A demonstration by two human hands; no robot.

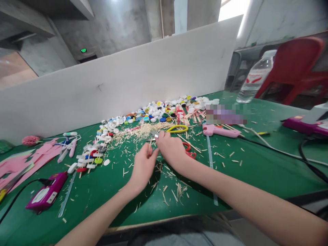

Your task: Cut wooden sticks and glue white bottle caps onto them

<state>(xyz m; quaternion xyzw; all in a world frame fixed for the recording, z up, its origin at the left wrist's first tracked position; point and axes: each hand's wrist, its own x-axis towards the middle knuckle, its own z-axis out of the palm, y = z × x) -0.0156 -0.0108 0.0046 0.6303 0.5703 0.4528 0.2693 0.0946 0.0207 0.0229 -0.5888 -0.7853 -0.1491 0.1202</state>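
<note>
My left hand (144, 165) is closed, thumb and fingers pinched on what looks like a thin wooden stick (150, 139). Touching or almost touching it, my right hand (169, 147) closes around a small shiny metal blade (155, 135); its handle is hidden in the fingers. Just beyond the right hand lie scissors with yellow handles (177, 129). A pair of red handles (191, 154) shows partly behind the right wrist. Pale wood shavings (139, 131) lie heaped beyond the hands, with more scattered around and below them on the green table (107, 191).
Bottle caps (153, 111) are piled along a white partition (164, 71). At right are a pink glue gun (220, 131), a clear glue stick (210, 153), cables and a water bottle (256, 80). A purple power strip (47, 191) and pink paper (33, 160) lie left.
</note>
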